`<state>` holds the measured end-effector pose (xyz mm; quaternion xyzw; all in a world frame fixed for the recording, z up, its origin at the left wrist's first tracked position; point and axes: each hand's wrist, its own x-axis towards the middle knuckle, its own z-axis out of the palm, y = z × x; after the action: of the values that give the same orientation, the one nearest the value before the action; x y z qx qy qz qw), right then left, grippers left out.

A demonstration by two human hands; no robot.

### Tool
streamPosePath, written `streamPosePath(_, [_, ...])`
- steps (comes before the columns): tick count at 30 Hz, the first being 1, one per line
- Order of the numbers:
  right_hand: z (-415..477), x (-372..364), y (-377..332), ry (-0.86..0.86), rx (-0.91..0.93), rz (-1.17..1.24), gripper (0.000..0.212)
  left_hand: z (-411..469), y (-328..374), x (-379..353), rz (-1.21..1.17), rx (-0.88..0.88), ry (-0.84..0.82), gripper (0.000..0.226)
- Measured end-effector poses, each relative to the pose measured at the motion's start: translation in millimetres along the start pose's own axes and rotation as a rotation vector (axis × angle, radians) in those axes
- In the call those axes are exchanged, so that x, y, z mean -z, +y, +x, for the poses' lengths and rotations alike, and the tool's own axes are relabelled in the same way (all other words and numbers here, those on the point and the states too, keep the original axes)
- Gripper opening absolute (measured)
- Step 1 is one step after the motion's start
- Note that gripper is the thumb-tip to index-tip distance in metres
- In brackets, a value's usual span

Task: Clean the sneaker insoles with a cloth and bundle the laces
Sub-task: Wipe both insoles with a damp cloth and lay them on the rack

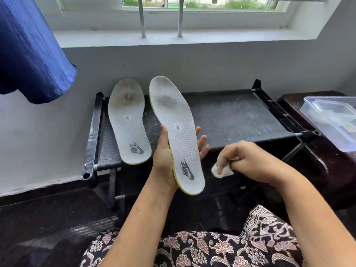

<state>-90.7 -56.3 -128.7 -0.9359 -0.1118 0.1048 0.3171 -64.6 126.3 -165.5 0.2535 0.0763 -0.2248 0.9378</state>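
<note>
So the left hand, centre of the frame, cradles one insole from underneath. The thumb hooks its left edge and the fingers wrap up past the right edge, so the fabric side faces up and the whole top is open for wiping. The heel sits low near the wrist and the toe points away, which props the grubby grey patch near the toe right in view.

The right hand, just right of the heel, is clenched around a small white cloth. It's bunched into a wad poking out below the fingers, near the insole but not touching it (my guess is the wiping's about to start).

The second insole lies left of centre on the black rack, toe up against the wall, probably parked till its turn. It looks stained too.

There's a clear plastic box at the right edge and blue fabric hanging upper left. I can't spot any laces.
</note>
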Motion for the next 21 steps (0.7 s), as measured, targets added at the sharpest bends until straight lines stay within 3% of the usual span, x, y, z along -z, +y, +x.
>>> streamPosePath(4, [2.6,1.6,-8.0,0.403,0.050,0.285,0.045,-1.4,-2.7,-2.9,0.015,0.012,0.012,0.070])
streamPosePath(7, [7.6,-12.5,-31.9,0.530,0.140,0.496,0.017,-0.9,-5.3,-4.8,0.063,0.007,0.025,0.073])
streamPosePath(12, [11.3,-46.7,-57.2,0.275,0.249,0.389,0.025,-1.4,-1.0,-2.8,0.061,0.001,0.010,0.075])
streamPosePath(17, [5.0,-28.3,-54.0,-0.067,0.288,0.403,0.034,3.2,9.2,-0.6,-0.053,-0.086,0.044,0.075])
streamPosePath(19, [1.1,-19.3,-44.2,-0.148,0.222,0.265,0.028,2.9,7.7,-1.8,-0.032,-0.122,0.062,0.074])
streamPosePath(21, [-0.1,-12.8,-22.5,-0.102,0.084,-0.062,0.029,1.0,7.6,-4.3,-0.040,-0.123,0.054,0.071])
